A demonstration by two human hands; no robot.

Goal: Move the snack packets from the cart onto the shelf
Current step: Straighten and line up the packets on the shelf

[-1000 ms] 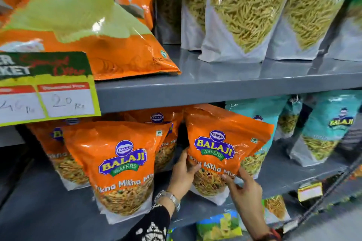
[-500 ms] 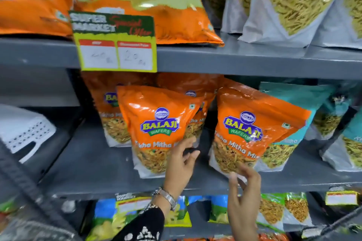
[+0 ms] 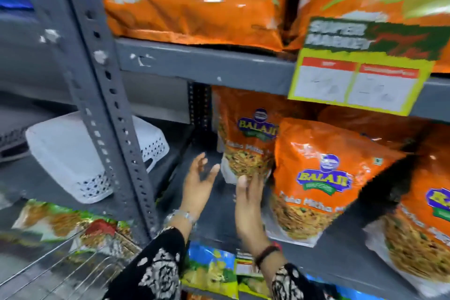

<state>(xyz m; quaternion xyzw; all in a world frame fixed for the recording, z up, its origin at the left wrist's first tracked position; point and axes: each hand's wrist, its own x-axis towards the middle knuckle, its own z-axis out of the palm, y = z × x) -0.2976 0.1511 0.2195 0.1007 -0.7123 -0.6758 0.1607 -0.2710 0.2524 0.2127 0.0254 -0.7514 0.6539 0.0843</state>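
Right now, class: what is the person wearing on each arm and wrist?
Both arms wear black sleeves with a white printed pattern. The left hand has a silver metal bracelet at the wrist. The right hand has a dark beaded band with a bit of red beside it.

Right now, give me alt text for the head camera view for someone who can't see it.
Two empty, open hands, left hand and right hand, reach toward orange Balaji snack packets standing on a grey metal shelf. A price tag hangs above; a white basket lies left.
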